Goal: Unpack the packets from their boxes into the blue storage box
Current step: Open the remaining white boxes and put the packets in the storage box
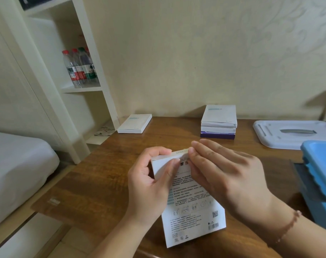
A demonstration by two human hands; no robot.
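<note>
The wooden surface (106,175) spreads out under my grip and carries everything I am working with. Off to the left of my grip, beyond the surface's edge, lies a bed (19,164) with a white sheet, and behind it stands a white shelf unit (80,90) with water bottles (80,67) on one shelf. To the right of my grip sits the blue storage box (318,172), only partly in view, and just beyond it lies its white lid (292,135), flat on the surface. Straight ahead of my grip, near the wall, three flat boxes form a stack (218,123): two white ones on a purple one. Ahead and to the left, a single white box (134,123) lies flat at the surface's far corner.

In my grip is the white printed box (192,207), held upright and tilted, its printed face with a barcode turned toward me, its lower end above the near edge of the surface. My left hand (149,185) grasps its upper left corner, thumb on the face and fingers curled round the side. My right hand (227,175) pinches the top flap at the upper edge, just beside the left hand, the remaining fingers stretched out. A beaded bracelet (288,228) circles my right wrist.
</note>
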